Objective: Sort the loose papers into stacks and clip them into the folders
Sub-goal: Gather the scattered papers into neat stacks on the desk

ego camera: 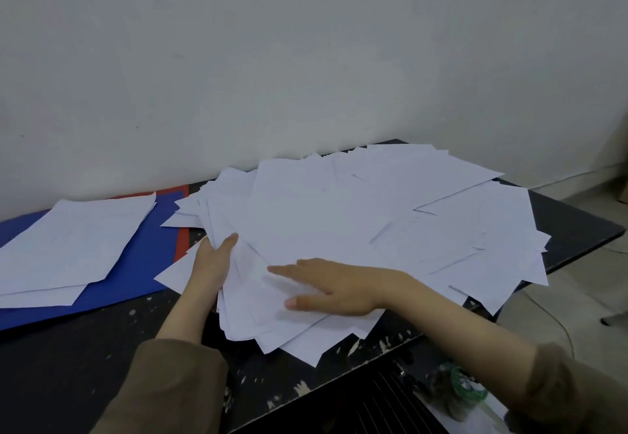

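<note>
White paper everywhere: loose sheets point(356, 222) fanned out in a broad, untidy heap across the middle and right of the dark, paint-flecked surface point(85, 341), some corners overhanging its right and near edges. Left hand point(212, 265) at the heap's left edge, thumb on top of the sheets, fingers hidden beneath them, so apparently gripping that edge. Right hand point(326, 287) laid flat on the near part of the heap, fingers straight and spread, pressing down, gripping nothing. Brown sleeves point(176, 389) on both arms. Off to the left, well apart from the heap's centre, lay a smaller stack of sheets point(74, 246), roughly squared, on top of a blue folder point(142, 263). Red folder point(181, 239) tucked under the blue one, showing only as a strip along its right side and far edge, with the heap's left corners reaching over it. Plain pale wall point(306, 59) behind the surface. Something green point(467, 384) at the lower right, too blurred to tell.
</note>
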